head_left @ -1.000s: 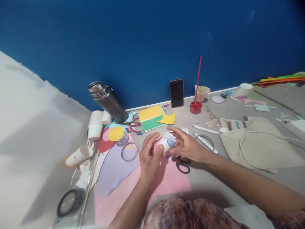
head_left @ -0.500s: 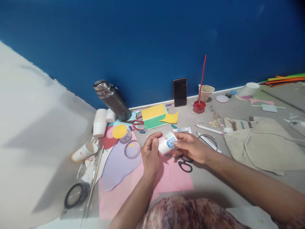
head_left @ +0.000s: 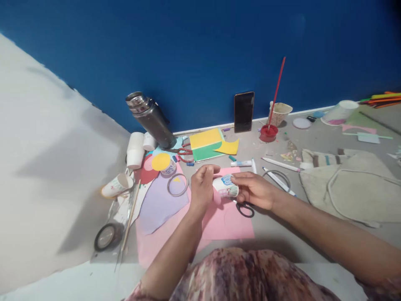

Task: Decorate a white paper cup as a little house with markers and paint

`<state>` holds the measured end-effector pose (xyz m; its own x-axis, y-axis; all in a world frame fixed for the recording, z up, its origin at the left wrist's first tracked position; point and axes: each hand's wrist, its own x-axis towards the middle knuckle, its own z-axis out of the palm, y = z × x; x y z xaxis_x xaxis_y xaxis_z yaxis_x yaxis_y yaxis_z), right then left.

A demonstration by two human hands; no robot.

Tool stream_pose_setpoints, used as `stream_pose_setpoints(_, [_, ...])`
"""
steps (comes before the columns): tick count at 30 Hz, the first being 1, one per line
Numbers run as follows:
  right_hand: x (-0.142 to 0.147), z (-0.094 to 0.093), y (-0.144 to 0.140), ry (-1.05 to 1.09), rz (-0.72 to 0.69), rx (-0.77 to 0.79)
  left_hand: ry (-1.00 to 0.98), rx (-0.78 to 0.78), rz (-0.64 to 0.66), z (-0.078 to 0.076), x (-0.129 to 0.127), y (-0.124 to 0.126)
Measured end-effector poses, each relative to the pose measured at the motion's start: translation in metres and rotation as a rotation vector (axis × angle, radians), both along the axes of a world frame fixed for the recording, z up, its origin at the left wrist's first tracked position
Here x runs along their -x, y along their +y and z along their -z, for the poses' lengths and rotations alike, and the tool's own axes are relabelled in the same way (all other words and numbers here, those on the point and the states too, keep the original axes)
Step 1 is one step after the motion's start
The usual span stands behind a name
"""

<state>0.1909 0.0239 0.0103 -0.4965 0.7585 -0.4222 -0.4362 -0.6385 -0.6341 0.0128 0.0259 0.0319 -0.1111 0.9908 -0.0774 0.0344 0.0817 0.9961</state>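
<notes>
A small white paper cup (head_left: 226, 187) with blue, green and pink drawings lies tilted on its side between my two hands, held above the table. My left hand (head_left: 203, 187) is closed on its left end, where a bit of pink paper (head_left: 216, 196) shows at the cup. From the right, my right hand (head_left: 255, 189) grips the cup with thumb and fingers. Under the hands are a pink paper sheet (head_left: 232, 228) and black-handled scissors (head_left: 246, 210), partly covered by the right hand. Markers (head_left: 278, 182) lie to the right of it.
A steel flask (head_left: 153, 123), stacked white cups (head_left: 135, 150) and pliers (head_left: 180, 151) stand or lie at the back left. A phone (head_left: 244, 112) leans on the blue wall beside a red paint pot (head_left: 268, 133) with a brush. A cloth bag (head_left: 360, 196) lies right; tape (head_left: 105, 237) left.
The cup has been turned in my hands, so the pink and green drawings now face the lower right. Pink paper shows at its left end. The view has shifted slightly.
</notes>
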Motion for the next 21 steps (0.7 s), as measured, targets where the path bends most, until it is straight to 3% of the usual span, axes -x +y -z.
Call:
stream_pose_setpoints(5, [-0.001, 0.002, 0.002, 0.051, 0.05, 0.036, -0.122, 0.055, 0.005, 0.005, 0.0, 0.015])
stream_pose_setpoints(12, [0.004, 0.005, 0.006, 0.093, 0.156, 0.058, -0.282, 0.047, -0.077, -0.002, -0.003, 0.029])
stream_pose_setpoints(15, [0.004, 0.006, 0.006, 0.081, 0.145, 0.063, -0.331, 0.043, -0.103, -0.002, -0.005, 0.032])
stream_pose_setpoints(21, [0.002, 0.007, 0.002, 0.016, 0.091, 0.028, -0.463, 0.181, -0.186, 0.005, -0.008, 0.035])
